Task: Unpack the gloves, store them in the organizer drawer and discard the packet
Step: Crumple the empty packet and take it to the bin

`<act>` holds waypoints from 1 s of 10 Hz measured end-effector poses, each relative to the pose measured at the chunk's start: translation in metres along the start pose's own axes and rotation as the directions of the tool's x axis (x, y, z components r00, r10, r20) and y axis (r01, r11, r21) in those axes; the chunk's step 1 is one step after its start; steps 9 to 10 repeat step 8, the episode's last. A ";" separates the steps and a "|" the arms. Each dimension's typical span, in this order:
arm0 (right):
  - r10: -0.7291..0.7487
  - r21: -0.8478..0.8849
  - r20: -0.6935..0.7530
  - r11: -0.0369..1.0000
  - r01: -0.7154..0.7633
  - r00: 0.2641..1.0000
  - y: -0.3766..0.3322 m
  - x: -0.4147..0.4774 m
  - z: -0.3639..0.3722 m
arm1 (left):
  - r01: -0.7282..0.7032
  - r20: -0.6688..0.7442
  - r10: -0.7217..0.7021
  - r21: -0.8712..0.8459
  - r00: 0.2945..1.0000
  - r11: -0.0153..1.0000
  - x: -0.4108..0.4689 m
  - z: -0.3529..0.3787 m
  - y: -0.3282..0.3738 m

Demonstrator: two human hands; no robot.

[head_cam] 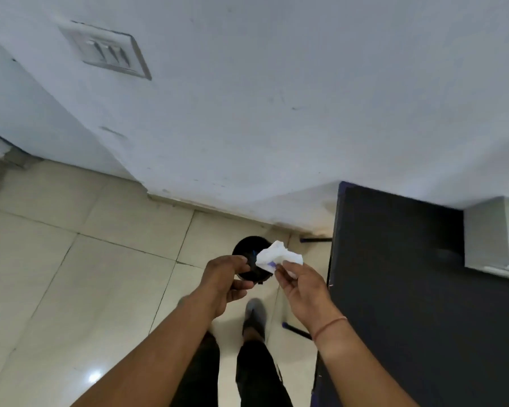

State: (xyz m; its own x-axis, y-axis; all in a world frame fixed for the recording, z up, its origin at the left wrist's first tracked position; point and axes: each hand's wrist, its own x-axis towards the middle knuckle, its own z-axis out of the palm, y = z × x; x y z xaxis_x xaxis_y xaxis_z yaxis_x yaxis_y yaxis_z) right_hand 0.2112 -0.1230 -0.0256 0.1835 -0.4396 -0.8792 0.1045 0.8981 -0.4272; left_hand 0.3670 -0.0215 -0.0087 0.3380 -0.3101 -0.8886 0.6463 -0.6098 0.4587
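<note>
Head view. The floor [71,274] is laid with large glossy cream tiles divided by thin dark grout lines; a bright light reflection sits near the lower left. A pale, scuffed wall [276,98] fills the far half of the frame and meets the floor along a low skirting. A white switch plate [109,51] with several rocker switches is set in the wall at far left. At right stands a flat, matte black table top [409,289], with a dark leg showing below its far-left corner; a white box-like object [494,236] rests on its far-right part, cut off by the frame edge.

A small round black bin [249,245] stands on the floor near the wall, just left of the table. The packet [276,255], a crumpled white piece of thin paper or film with a small blue-purple mark, is held above the bin's right side. The right hand [306,286] pinches its near edge between thumb and fingertips; a thin reddish thread circles that wrist. The left hand [224,282] is just left of the packet, fingers curled inward, with its fingertips close to the packet's left edge; whether they touch it, and what the dark shape under them is, cannot be told. Both bare forearms reach in from the near edge. Below them show dark trousers and one grey shoe [254,315] on the tile.
</note>
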 end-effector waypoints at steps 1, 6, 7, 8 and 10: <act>0.092 0.182 -0.073 0.980 -0.077 0.993 0.016 0.069 0.009 | 0.094 -0.004 -0.094 0.079 0.996 0.992 0.083 -0.005 -0.006; 0.156 0.222 -0.097 0.966 -0.131 0.983 0.159 0.375 0.017 | 0.131 -0.041 -0.125 0.197 0.991 0.972 0.415 0.008 -0.072; 0.200 0.160 -0.074 0.969 -0.186 0.977 0.172 0.396 0.016 | 0.097 -0.045 -0.090 0.180 0.995 0.979 0.445 -0.001 -0.088; 0.179 0.140 -0.106 0.977 -0.164 0.978 0.173 0.400 0.012 | 0.072 -0.058 -0.063 0.182 0.996 0.981 0.450 -0.003 -0.091; 0.179 0.140 -0.106 0.977 -0.164 0.978 0.173 0.400 0.012 | 0.072 -0.058 -0.063 0.182 0.996 0.981 0.450 -0.003 -0.091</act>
